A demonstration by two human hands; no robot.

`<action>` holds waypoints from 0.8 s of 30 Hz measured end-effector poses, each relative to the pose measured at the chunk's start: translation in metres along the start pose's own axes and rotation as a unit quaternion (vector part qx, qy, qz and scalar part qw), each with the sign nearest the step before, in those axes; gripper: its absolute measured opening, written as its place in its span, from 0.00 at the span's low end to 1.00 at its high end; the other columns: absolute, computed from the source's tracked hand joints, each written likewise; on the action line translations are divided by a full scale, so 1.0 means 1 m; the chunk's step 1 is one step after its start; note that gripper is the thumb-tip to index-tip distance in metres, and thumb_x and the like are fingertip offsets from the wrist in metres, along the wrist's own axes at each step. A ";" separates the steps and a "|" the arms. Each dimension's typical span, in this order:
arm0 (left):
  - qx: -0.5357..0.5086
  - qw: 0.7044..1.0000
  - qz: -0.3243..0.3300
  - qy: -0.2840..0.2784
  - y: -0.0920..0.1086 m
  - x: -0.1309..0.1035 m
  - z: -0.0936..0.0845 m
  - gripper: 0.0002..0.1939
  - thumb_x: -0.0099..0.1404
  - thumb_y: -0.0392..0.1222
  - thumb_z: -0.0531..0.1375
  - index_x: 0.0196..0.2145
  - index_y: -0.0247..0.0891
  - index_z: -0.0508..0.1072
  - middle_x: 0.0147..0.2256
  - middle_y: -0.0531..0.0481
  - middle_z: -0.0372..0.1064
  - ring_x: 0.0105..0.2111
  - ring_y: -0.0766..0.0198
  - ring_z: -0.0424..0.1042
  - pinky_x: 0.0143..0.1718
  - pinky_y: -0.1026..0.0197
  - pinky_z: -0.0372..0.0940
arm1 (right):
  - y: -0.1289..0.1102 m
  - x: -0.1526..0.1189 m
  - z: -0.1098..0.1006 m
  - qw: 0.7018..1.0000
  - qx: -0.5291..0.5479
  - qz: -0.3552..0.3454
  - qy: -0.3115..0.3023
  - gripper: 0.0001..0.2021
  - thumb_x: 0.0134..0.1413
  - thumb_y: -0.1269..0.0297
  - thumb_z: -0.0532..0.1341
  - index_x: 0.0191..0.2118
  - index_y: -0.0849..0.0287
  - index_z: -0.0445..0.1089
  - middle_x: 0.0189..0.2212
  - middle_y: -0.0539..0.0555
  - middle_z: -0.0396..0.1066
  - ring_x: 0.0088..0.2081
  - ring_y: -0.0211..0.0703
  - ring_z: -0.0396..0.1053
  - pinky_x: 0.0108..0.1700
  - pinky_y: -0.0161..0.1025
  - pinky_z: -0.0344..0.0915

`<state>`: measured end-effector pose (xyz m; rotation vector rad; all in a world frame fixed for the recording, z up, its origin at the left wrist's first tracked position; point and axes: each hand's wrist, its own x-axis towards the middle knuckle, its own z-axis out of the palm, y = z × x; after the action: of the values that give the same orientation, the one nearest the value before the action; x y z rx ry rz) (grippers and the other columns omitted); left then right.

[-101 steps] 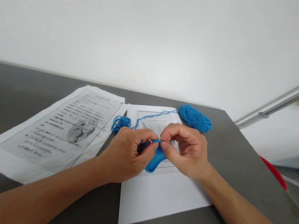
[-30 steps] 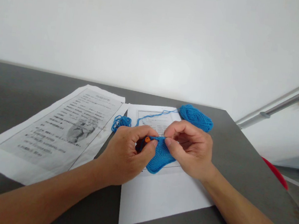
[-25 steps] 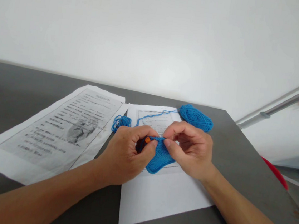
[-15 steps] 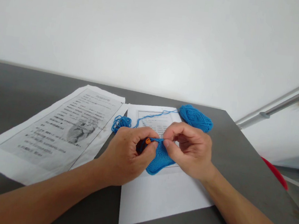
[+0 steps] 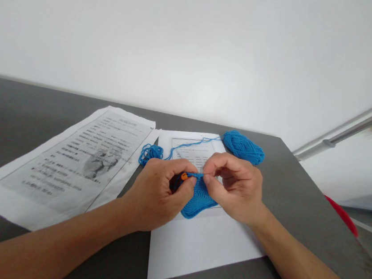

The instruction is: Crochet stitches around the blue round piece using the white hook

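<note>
A blue crocheted piece (image 5: 197,201) hangs between my two hands, its upper edge held level above a printed sheet. My left hand (image 5: 163,193) pinches that edge between thumb and forefinger. A small orange plastic piece (image 5: 184,176), perhaps a stitch marker, shows in the gap behind my left thumb. From the other side, my right hand (image 5: 234,185) has its thumb and forefinger closed at the same edge; whether a hook is in them is hidden. Blue yarn (image 5: 185,145) runs behind the hands to a skein (image 5: 244,147) and a loose tangle (image 5: 151,154).
Under the hands lies a white printed sheet (image 5: 192,256). Another, creased sheet with text and a grey picture (image 5: 65,166) is on the left. Both rest on a dark grey table (image 5: 307,225) against a white wall (image 5: 196,46). A metal rail (image 5: 351,131) and something red (image 5: 341,215) are at the right.
Almost nothing differs. My right hand has shifted very slightly, and the lower part of the crocheted piece has tilted a little.
</note>
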<state>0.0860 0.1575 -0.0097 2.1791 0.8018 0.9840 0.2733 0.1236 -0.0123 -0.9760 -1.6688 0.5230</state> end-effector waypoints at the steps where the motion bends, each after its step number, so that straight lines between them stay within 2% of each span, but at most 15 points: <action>1: -0.001 1.000 0.000 0.000 0.000 0.000 0.000 0.09 0.64 0.33 0.58 0.29 0.37 0.77 0.20 0.59 0.65 0.20 0.73 0.64 0.25 0.69 0.57 | 0.000 0.000 0.000 1.000 0.002 0.000 -0.002 0.07 0.51 0.77 0.63 0.29 0.57 0.70 0.21 0.46 0.67 0.23 0.34 0.65 0.26 0.32 0.62; 12: -0.013 1.000 -0.007 -0.015 -0.003 -0.001 0.002 0.09 0.66 0.34 0.58 0.30 0.38 0.77 0.20 0.60 0.64 0.20 0.73 0.62 0.24 0.67 0.56 | 0.003 -0.002 -0.001 1.000 0.010 0.002 -0.012 0.06 0.52 0.77 0.63 0.31 0.58 0.72 0.22 0.46 0.68 0.23 0.32 0.65 0.26 0.32 0.63; 16: -0.022 0.999 -0.024 0.000 -0.004 -0.003 0.002 0.08 0.67 0.35 0.56 0.37 0.39 0.76 0.23 0.58 0.68 0.20 0.70 0.64 0.23 0.65 0.57 | 0.001 -0.001 0.002 1.000 -0.003 0.004 0.009 0.06 0.51 0.77 0.63 0.29 0.59 0.72 0.21 0.45 0.68 0.21 0.30 0.64 0.23 0.29 0.62; 19: -0.047 0.999 -0.015 0.007 -0.003 -0.004 0.003 0.08 0.65 0.33 0.57 0.42 0.39 0.72 0.28 0.57 0.72 0.23 0.69 0.68 0.24 0.65 0.61 | -0.001 0.000 0.003 1.000 -0.010 0.012 0.023 0.06 0.50 0.77 0.63 0.28 0.59 0.71 0.19 0.45 0.67 0.20 0.30 0.63 0.22 0.28 0.61; 22: -0.027 0.999 0.014 0.042 -0.003 -0.004 0.004 0.13 0.59 0.30 0.61 0.43 0.39 0.71 0.32 0.56 0.73 0.26 0.69 0.71 0.28 0.65 0.65 | -0.002 0.001 0.004 0.999 -0.023 0.015 0.028 0.06 0.50 0.77 0.62 0.27 0.59 0.71 0.19 0.44 0.66 0.19 0.29 0.63 0.22 0.27 0.61; 24: 0.007 0.996 0.045 0.075 -0.002 -0.002 0.004 0.13 0.58 0.28 0.62 0.41 0.39 0.72 0.33 0.55 0.73 0.28 0.69 0.70 0.31 0.64 0.65 | -0.002 0.001 0.005 0.999 -0.034 0.015 0.030 0.06 0.50 0.76 0.62 0.27 0.59 0.71 0.18 0.44 0.66 0.19 0.29 0.63 0.22 0.27 0.61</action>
<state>0.0876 0.1561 -0.0145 2.1900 0.7859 1.2028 0.2681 0.1236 -0.0116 -1.0581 -1.6297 0.4556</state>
